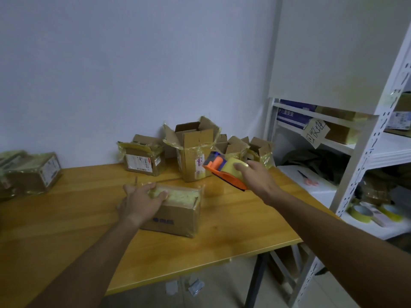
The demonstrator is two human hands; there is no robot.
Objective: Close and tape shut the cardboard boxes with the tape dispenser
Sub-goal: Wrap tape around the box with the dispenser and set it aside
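On the table, head view:
Table (233, 221): wooden top against the wall; your two forearms reach across it.
Box (175, 216): closed, near the middle of the table, its top covered in yellowish tape, a blue print on the front face.
Left hand (142, 202): you have it laid on the box's top at the left end, fingers spread and fairly straight, fingertips pressing the taped surface.
Right hand (258, 180): your fingers are curled round the dispenser, thumb over the roll.
Dispenser (224, 171): orange body with a yellow tape roll, held in the air above the table, right of the box and clear of it; its blade end points left toward the back boxes.
Open box (195, 152): stands at the wall behind the dispenser, flaps up, loose tape hanging from them.
Back boxes (144, 155): one taped box left of the open box, more open ones to its right.
Left box (31, 174): taped, at the table's far left edge.
Shelf (360, 152): white rack to your right; tape rolls (364, 213) lie on its lower level.
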